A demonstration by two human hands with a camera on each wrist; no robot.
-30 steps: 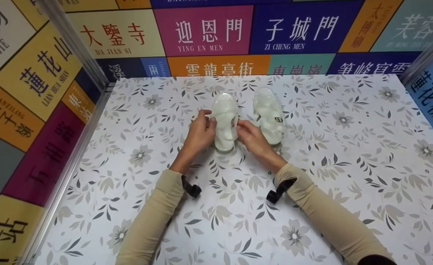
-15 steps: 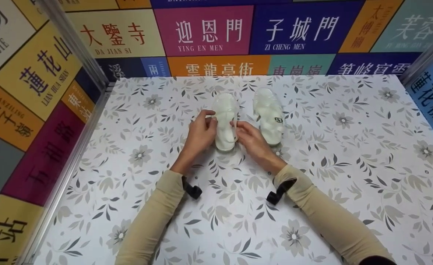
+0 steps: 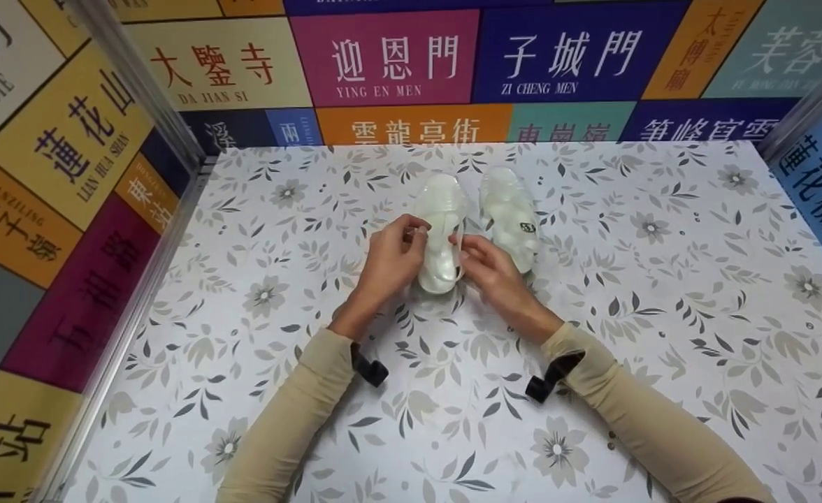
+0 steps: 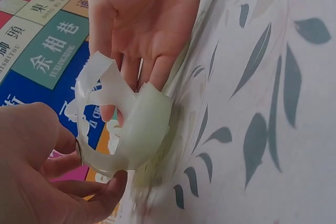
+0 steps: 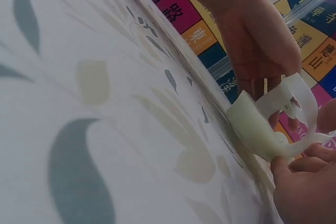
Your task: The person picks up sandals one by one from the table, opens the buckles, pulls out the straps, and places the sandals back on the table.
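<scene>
A pale green, translucent sandal stands between both hands, toe pointing to the back wall. At its left side, the left hand grips the edge with bent fingers and thumb. My right hand pinches the thin strap on the sandal's right side. In the left wrist view the sandal's rounded heel end and its strap loop stand between the hands. The right wrist view shows the right thumb at the strap's base. Just right of it lies a matching sandal with a small dark emblem.
A white cloth with grey leaves and flowers covers the table. Panels with large characters form the back and side walls. Black wrist straps sit at the cuffs of the beige sleeves.
Both hands and the held sandal have shifted a little to the right, closer to the other sandal. That other sandal keeps its place.
</scene>
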